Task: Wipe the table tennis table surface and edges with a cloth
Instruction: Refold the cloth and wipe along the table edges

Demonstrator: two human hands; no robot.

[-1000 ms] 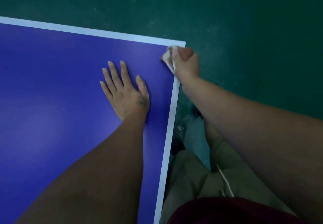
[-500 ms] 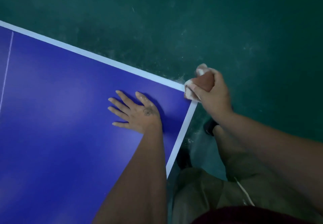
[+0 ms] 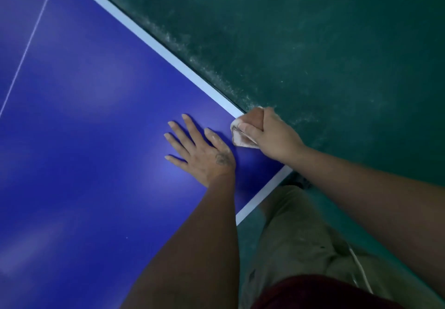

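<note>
The blue table tennis table (image 3: pixel 91 120) fills the left of the view, with a white border stripe along its far edge and near edge. My right hand (image 3: pixel 267 132) grips a crumpled white cloth (image 3: pixel 239 137) and presses it on the table's far edge, close to the corner, which my hand hides. My left hand (image 3: pixel 199 149) lies flat on the blue surface just left of the cloth, fingers spread.
A thin white centre line (image 3: pixel 29 43) crosses the table at the upper left. Dark green floor (image 3: pixel 325 43) with a dusty streak runs beside the far edge. My legs in beige trousers (image 3: pixel 293 243) stand against the near edge.
The view has swung, so the table now lies more diagonally. My right hand with the cloth has come from the corner onto the far edge stripe. My left hand stays flat on the surface.
</note>
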